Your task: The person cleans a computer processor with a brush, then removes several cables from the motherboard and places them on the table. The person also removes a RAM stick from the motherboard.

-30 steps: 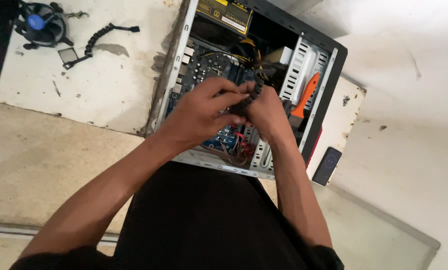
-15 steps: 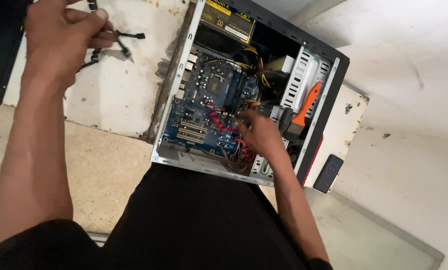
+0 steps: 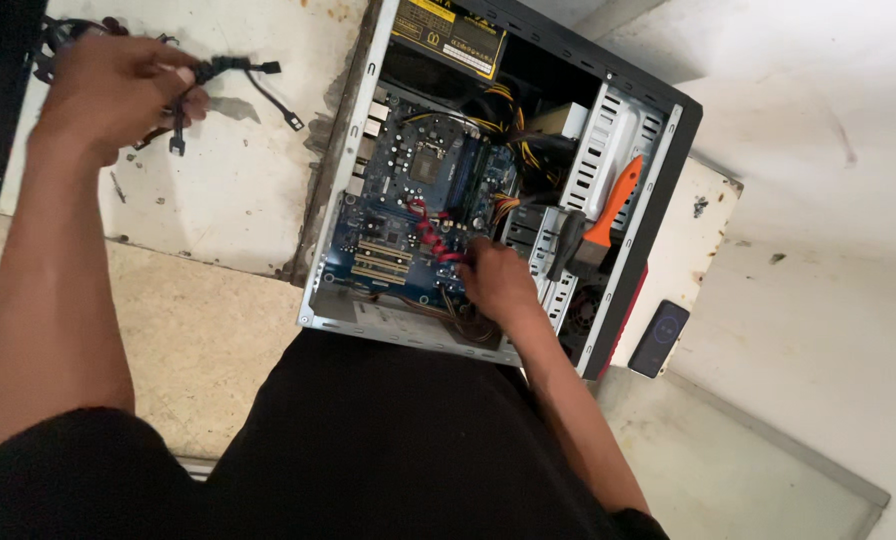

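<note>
1. Computer case (image 3: 658, 180): black, lying on its side on a pale, stained surface with the open side up, so that the inside faces the person and both hands can get at it from above.
2. Circuit board (image 3: 398, 215): blue, flat in the bottom of the case, with white and yellow slots on the near part and a bare square socket further in.
3. Red cables (image 3: 430, 235): twisted across the board toward the near right corner, ending beside the right hand.
4. Yellow and black wire bundle (image 3: 513, 130): running from the top of the case down to the metal drive rack (image 3: 618, 140).
5. Orange-handled tool (image 3: 608, 215): propped at a slant against the drive rack, within easy reach.
6. Dark phone (image 3: 659, 338): flat outside the case, by its near right corner.
7. Right hand (image 3: 496, 282): low inside the case at the board's near right edge, wrist bent down, fingers curled among the cables; whether they pinch anything cannot be told.
8. Left hand (image 3: 108, 85): stretched well away to the far left, arm nearly straight, fingers closed around a black cable (image 3: 230, 72) whose plugs dangle just over the surface, well apart from the case.
9. Black cooling fan (image 3: 63, 35): mostly hidden behind the left hand.
</note>
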